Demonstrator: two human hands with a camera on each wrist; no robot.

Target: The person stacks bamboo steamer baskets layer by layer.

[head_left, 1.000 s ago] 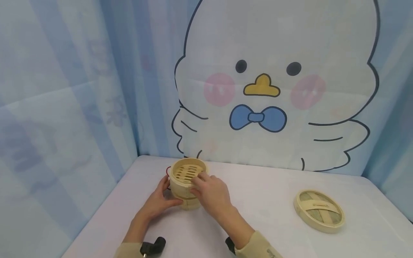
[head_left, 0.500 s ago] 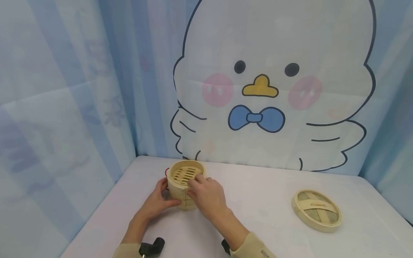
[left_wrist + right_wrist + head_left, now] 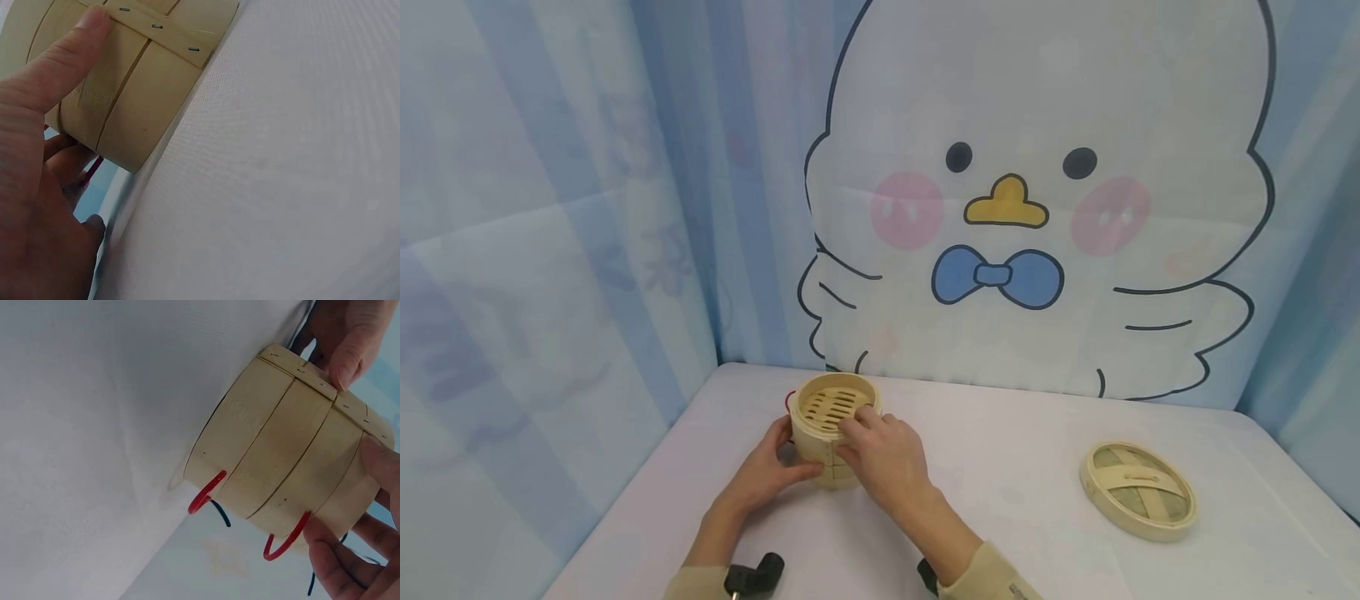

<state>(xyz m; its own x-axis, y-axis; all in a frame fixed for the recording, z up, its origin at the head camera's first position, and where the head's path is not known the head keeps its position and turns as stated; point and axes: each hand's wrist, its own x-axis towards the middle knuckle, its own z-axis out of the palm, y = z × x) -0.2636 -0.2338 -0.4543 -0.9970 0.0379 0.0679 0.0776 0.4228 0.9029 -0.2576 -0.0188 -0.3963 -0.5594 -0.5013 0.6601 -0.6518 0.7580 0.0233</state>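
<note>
Two small bamboo steamer baskets stand stacked on the white table, the upper basket (image 3: 814,442) with a slatted floor and the lower basket (image 3: 835,478) beneath it. My left hand (image 3: 766,472) holds the stack from the left, thumb across the front and fingers round the back. At the right side, my right hand (image 3: 887,457) pinches the upper basket's rim. Red wire loops (image 3: 289,540) and dark wires stick out of the baskets' sides in the right wrist view. In the left wrist view, my thumb (image 3: 59,65) presses near a stapled seam.
A round bamboo lid (image 3: 1138,492) with a woven top and a strap handle lies on the table (image 3: 1000,500) at the right. Behind the table hangs a curtain (image 3: 760,208) printed with a cartoon chick.
Both hands keep their hold. The upper basket has settled slightly lower onto the lower one since a second ago, its front seam now facing me. The lid stays put.
</note>
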